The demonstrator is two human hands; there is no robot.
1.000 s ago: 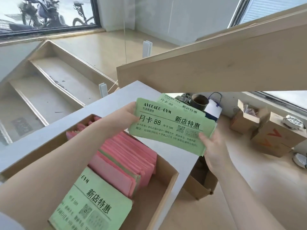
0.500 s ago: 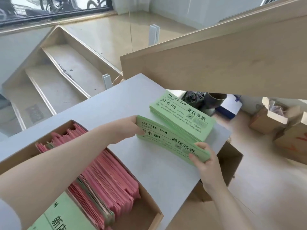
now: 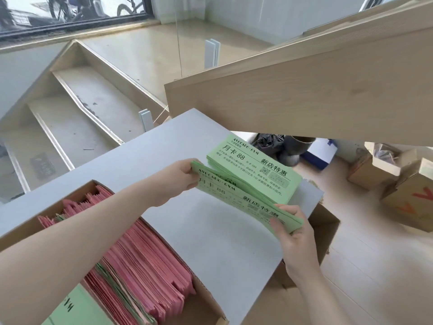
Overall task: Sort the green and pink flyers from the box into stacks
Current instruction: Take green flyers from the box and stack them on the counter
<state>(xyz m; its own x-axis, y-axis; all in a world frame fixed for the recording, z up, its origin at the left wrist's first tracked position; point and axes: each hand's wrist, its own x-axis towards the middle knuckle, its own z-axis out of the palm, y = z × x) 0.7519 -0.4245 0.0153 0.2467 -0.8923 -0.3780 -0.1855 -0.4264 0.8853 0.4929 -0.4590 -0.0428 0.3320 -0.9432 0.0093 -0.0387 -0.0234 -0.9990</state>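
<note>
Both hands grip one bundle of green flyers (image 3: 236, 195), held tilted just above the grey surface (image 3: 210, 231). Left hand (image 3: 180, 177) holds the bundle's far-left short end, fingers curled round the edge. Right hand (image 3: 290, 228) pinches the near-right end, thumb on the printed face, fingers wrapped underneath.

Green stack (image 3: 255, 170) lies flat on the surface near its far right corner, printed face up, black text and a QR-type mark legible. The held bundle sits just in front of this stack, its far edge overlapping the stack's near edge in view; cannot tell whether they touch.

Cardboard box (image 3: 206, 294) sits on the surface at lower left, open top. Inside, pink flyers (image 3: 145, 261) stand packed on edge in a long row, with a few thin green edges showing between them. A separate green sheet (image 3: 77, 310) lies at the near end of the box, only partly in view.

Beyond the surface: pale wooden stairs (image 3: 70, 109) descend at left, a wooden panel (image 3: 304, 90) slants across the upper right. On the floor below right, brown cartons (image 3: 407, 193), a dark pot (image 3: 295, 148) and a black bag (image 3: 269, 141).
</note>
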